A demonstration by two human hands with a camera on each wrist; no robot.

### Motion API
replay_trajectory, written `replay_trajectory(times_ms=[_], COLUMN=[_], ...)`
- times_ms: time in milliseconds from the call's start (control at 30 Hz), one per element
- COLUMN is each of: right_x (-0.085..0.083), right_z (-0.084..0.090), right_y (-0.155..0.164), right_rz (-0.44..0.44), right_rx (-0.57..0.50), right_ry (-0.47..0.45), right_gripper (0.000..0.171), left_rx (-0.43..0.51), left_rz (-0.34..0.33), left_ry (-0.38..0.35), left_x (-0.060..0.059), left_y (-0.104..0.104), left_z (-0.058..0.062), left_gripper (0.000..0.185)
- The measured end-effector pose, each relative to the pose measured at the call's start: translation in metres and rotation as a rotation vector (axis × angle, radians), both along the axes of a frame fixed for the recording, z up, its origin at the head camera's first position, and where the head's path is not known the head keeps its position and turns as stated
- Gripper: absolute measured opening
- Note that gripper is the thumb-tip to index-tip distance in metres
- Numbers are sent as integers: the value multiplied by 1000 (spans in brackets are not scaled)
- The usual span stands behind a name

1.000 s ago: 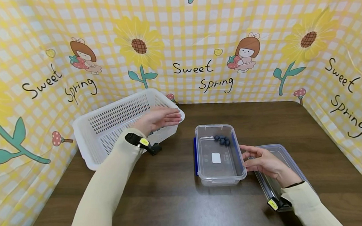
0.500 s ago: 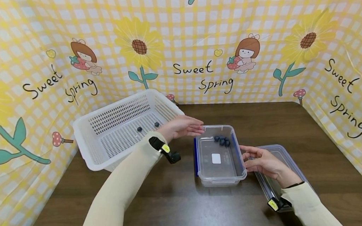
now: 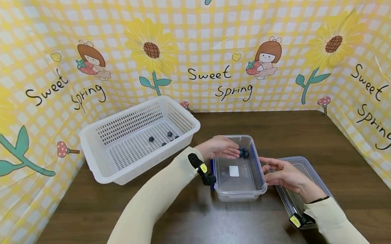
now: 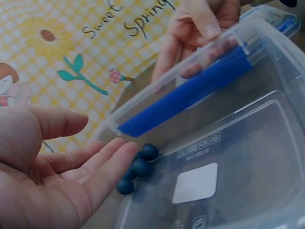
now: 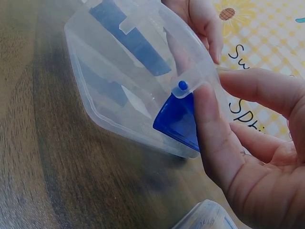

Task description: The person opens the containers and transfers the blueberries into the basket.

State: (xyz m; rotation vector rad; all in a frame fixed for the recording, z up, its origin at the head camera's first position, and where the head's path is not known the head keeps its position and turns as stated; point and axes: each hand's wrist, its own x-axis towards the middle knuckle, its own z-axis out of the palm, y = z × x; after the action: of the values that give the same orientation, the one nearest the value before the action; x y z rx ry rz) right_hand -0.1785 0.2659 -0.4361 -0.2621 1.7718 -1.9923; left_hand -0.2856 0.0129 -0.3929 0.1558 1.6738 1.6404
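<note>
A clear plastic food container (image 3: 240, 187) with blue side latches stands uncovered on the table. Several blueberries (image 3: 244, 153) lie in its far right part. My left hand (image 3: 219, 147) reaches over the far left of the container, fingers fairly straight and pointing at the berries. In the left wrist view, its thumb and fingers are spread apart with nothing seen between them, fingertips right beside the blueberries (image 4: 142, 167). Relaxed fingers of my right hand (image 3: 286, 175) touch the container's right side from outside; the right wrist view has the thumb against the blue latch (image 5: 178, 119).
A white perforated basket (image 3: 150, 159) stands at the left, with several blueberries (image 3: 151, 139) on its bottom. A clear lid (image 3: 303, 163) lies at the right, partly under my right hand and wrist. Yellow checked cloth (image 3: 205, 33) surrounds the brown table (image 3: 185, 207).
My left hand has moved right, from over the basket's right end to inside the container's outline, uncovering the berries in the basket. My right hand and the container have stayed in place.
</note>
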Motion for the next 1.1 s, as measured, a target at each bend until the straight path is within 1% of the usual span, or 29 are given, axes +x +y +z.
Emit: replay_trajectory(times_ms=[133, 400, 600, 800, 1100], right_x=[0, 0, 0, 0, 0], right_z=[0, -2, -1, 0, -1], right_y=[0, 1, 0, 0, 1], right_rz=[-6, -7, -12, -11, -3], right_rx=[0, 1, -1, -7, -8], right_ry=[-6, -8, -12, -13, -14], right_gripper=[74, 73, 74, 72, 71], left_rx=[-6, -52, -98, -87, -87], left_rz=[-10, 39, 72, 87, 87], left_ry=[-3, -2, -2, -26, -65], left_x=[2, 2, 2, 0, -2], left_y=[9, 28, 35, 38, 40], left_z=[-6, -22, -30, -33, -30], left_gripper=[39, 34, 30, 28, 30])
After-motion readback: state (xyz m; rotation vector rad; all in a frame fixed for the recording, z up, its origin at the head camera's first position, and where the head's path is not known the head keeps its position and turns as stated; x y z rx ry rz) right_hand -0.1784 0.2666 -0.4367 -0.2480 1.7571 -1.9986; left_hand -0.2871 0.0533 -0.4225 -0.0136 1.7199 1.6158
